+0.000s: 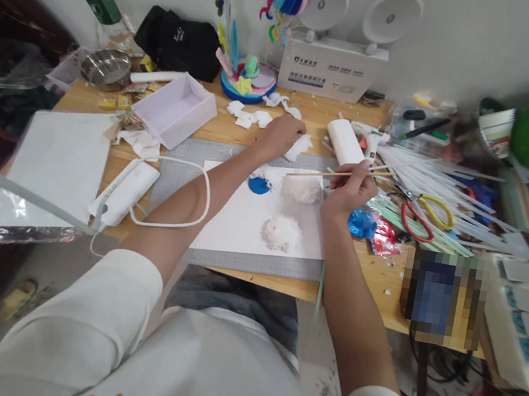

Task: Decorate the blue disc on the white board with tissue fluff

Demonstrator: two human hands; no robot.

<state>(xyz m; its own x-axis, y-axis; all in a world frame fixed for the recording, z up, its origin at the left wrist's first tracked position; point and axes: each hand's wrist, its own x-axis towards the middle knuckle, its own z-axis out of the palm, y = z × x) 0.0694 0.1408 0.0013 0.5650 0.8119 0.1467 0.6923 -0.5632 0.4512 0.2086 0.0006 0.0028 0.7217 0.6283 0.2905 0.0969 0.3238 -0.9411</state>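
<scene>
My left hand [281, 136] reaches across to the back of the cutting mat, its fingers pinched on a crumpled piece of white tissue [299, 150]. A thin wooden stick [319, 174] is gripped in my right hand [354, 189]; it points left, its tip above the white sheet [224, 225]. Near that tip, a blue disc [259, 185] lies partly covered by white fluff. Two fluffy off-white patches, an upper one [302, 189] and a lower one [281, 233], rest on the sheet. Beneath it is the grey cutting mat [181, 150].
A pale box [176, 109] and a white corded device [131, 192] stand left. Right of my right hand lie scissors [426, 218], a glue gun [372, 145] and many pale sticks [430, 175]. A colourful balloon craft [248, 80] stands behind, beside an emergency-light box [331, 67].
</scene>
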